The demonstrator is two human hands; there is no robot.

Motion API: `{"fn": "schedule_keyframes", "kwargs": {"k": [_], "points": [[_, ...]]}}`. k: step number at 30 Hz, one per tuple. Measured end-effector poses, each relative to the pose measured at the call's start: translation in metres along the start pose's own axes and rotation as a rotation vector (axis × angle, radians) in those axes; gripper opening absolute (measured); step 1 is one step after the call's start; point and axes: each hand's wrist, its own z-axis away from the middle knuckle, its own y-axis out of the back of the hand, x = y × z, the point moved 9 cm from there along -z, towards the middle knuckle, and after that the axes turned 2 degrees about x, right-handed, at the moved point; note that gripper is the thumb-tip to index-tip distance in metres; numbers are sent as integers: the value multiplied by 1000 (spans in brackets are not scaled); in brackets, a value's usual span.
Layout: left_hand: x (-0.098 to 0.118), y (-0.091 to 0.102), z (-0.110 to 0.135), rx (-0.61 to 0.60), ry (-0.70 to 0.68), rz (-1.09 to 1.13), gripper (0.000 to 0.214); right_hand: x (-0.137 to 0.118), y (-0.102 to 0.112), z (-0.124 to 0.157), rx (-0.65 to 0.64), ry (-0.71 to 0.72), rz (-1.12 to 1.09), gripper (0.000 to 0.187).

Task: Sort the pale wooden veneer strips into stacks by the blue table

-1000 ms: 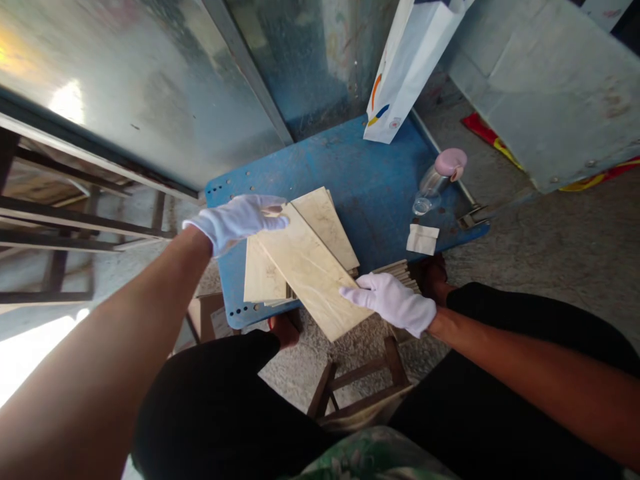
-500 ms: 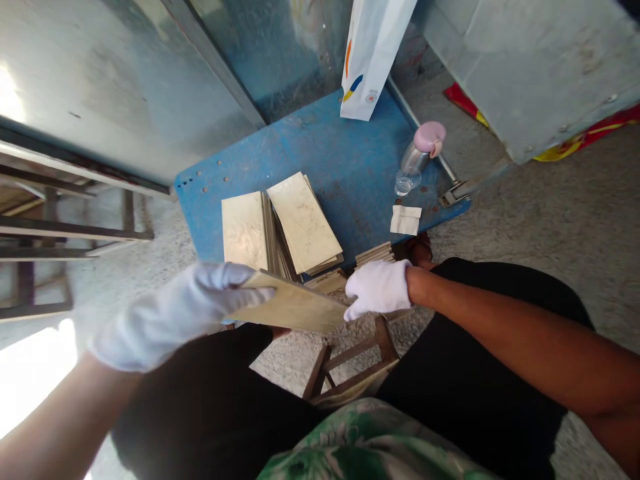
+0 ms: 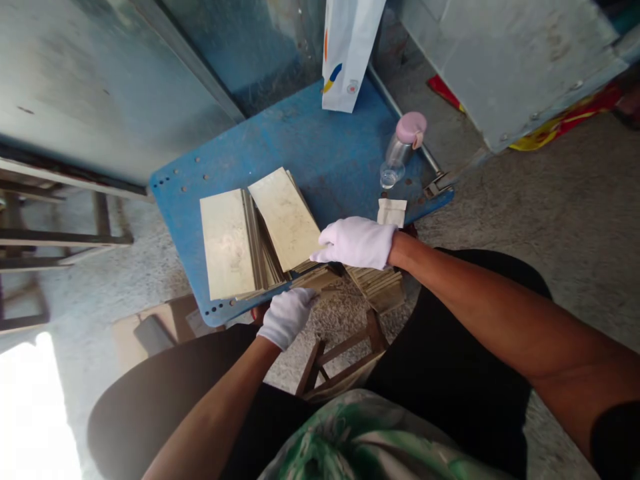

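Note:
Beige rectangular tiles lie on a blue table [image 3: 320, 153]: a flat pile [image 3: 225, 243] at the left, an angled pile [image 3: 284, 215] beside it, with more tiles standing on edge between them. My left hand [image 3: 286, 315], in a white glove, grips the near end of a tile [image 3: 313, 278] seen edge-on at the table's front edge. Over the tile's other end lies my gloved right hand [image 3: 357, 241], its fingers on the angled pile's near corner. More tiles [image 3: 383, 287] are stacked just under my right wrist.
A white paper bag [image 3: 347, 53] stands at the table's back edge. A bottle with a pink cap [image 3: 403, 147] and a folded white paper [image 3: 391, 212] sit at the table's right. A wooden stool [image 3: 340, 360] is between my knees. Wooden frames [image 3: 55, 237] stand at the left.
The tile came off the piles and down to the table's front edge. My left hand dropped under that edge; my right hand moved up onto the angled pile's corner.

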Motion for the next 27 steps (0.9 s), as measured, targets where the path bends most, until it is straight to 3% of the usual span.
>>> {"fn": "schedule_keyframes", "kwargs": {"k": [12,19,27], "points": [[15,-16,-42,55,-72,-85,34,-7,3,-5,-9,34,27,45],[21,-29,-47,27,-52,-150,39,-6,2,-8,-3,45,33,47],[28,-32,-44,87,-92,-201,39,-3,0,-13,-3,32,38,49]]}}
